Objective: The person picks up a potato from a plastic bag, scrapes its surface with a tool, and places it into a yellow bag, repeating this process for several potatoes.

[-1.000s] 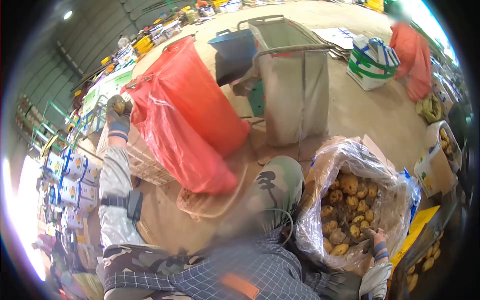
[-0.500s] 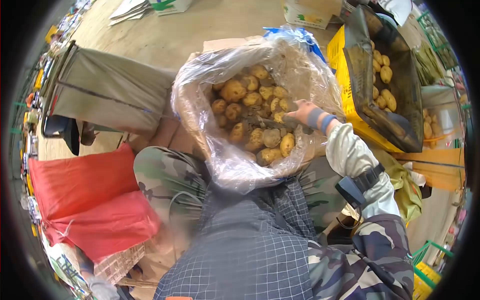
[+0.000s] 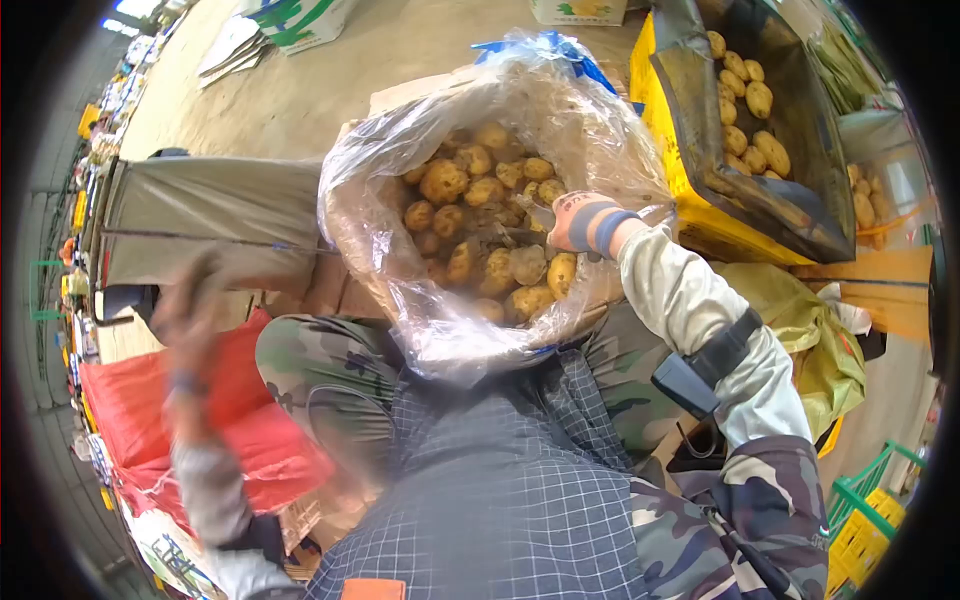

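Note:
Potatoes with soil on them (image 3: 444, 182) lie heaped in a box lined with a clear plastic bag (image 3: 350, 190), standing before my knees. My right hand (image 3: 580, 222) reaches in over the right side of the heap. Its greyish fingers look stretched apart over the potatoes and partly blend in with them; no potato shows clearly in the grip. My left hand (image 3: 190, 315) is raised at the left, smeared by motion, above the red cloth bundle (image 3: 135, 400). Whether its fingers hold anything does not show.
A yellow crate (image 3: 665, 140) with a dark liner stands at the right, with several potatoes (image 3: 758, 98) in it. A cloth-covered stand (image 3: 210, 215) is at the left. Cartons (image 3: 300, 25) sit at the back, and a yellow-green sack (image 3: 790, 330) lies by my right arm.
My left hand has risen from the lower left to above the red bundle. My right hand stays over the potatoes, its wrist now turned. The view has shifted a little.

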The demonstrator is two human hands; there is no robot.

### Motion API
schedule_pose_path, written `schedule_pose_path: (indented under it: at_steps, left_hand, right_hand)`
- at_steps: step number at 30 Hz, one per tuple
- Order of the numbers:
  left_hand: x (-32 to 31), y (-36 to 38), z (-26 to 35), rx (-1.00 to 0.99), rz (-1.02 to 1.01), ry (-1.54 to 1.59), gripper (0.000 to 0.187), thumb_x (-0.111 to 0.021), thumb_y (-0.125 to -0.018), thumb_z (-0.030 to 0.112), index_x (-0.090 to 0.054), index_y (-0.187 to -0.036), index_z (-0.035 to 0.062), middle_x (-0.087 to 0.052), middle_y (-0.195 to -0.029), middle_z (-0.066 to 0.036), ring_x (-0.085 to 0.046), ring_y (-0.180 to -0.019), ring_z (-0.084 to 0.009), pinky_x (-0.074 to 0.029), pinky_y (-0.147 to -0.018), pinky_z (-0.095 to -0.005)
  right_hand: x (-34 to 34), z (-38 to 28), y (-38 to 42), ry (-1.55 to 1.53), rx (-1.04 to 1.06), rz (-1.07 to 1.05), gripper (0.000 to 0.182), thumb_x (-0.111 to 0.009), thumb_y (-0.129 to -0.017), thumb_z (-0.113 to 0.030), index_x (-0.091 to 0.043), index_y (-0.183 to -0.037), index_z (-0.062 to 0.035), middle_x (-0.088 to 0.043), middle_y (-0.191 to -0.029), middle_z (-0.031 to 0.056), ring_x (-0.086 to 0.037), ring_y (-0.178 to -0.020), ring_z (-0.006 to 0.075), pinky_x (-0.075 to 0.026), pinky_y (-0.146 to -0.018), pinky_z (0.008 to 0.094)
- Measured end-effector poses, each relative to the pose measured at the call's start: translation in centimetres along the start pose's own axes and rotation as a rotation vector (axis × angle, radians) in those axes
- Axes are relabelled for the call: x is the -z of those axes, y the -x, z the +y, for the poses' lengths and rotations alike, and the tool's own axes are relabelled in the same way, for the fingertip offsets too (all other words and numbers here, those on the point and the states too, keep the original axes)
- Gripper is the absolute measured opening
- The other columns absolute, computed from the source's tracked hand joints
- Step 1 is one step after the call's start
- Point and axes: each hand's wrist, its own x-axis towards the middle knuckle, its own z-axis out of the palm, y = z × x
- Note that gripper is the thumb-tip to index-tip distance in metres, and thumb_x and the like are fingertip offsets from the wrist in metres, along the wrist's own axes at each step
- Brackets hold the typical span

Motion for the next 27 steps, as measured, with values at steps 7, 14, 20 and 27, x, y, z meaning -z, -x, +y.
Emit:
schedule_pose_path:
  at_steps: [7,14,20,27]
  left_hand:
    - [-34.7,-9.0,4.1,-0.015,-1.104,-0.592,0.058,-0.063,-0.091,0.042,-0.06,-0.138,0.0074,-0.056,-0.145,-0.016,-0.052,-0.135,-0.0297,-0.045,-0.11,-0.039]
    - [-47.0,-7.2,-4.3,-0.171,-1.3,-0.695,0.049,-0.072,-0.086,0.036,-0.068,-0.131,0.0169,-0.065,-0.134,-0.009,-0.061,-0.124,-0.0271,-0.051,-0.103,-0.0388]
    - [-39.5,-11.0,-4.6,-0.099,-1.553,-0.329,0.045,-0.07,-0.086,0.031,-0.069,-0.127,0.0129,-0.065,-0.131,-0.008,-0.064,-0.115,-0.0234,-0.052,-0.099,-0.0355]
    - [-28.9,-10.7,3.2,0.457,-1.514,0.849,0.072,-0.072,-0.072,0.018,-0.053,-0.139,-0.0006,-0.064,-0.126,-0.013,-0.065,-0.108,-0.0222,-0.058,-0.087,-0.0352]
  right_hand:
    - [-2.4,-0.8,6.3,-0.507,0.033,0.783,0.052,-0.065,-0.087,-0.043,-0.064,-0.12,-0.0019,-0.071,-0.108,0.021,-0.067,-0.106,0.0359,-0.052,-0.096,0.0437]
    - [-1.2,-1.9,8.4,-0.532,-0.011,0.796,0.059,-0.072,-0.085,-0.041,-0.061,-0.126,0.0009,-0.069,-0.109,0.024,-0.066,-0.102,0.0375,-0.052,-0.091,0.0441]
    - [-1.4,-1.4,8.5,-0.573,0.076,0.823,0.06,-0.071,-0.086,-0.041,-0.061,-0.128,-0.0002,-0.068,-0.108,0.0226,-0.066,-0.102,0.0362,-0.053,-0.09,0.0435]
    - [-2.6,-0.8,7.4,-0.45,0.071,0.797,0.049,-0.067,-0.089,-0.041,-0.057,-0.122,-0.0061,-0.069,-0.108,0.017,-0.067,-0.101,0.0346,-0.053,-0.087,0.0429]
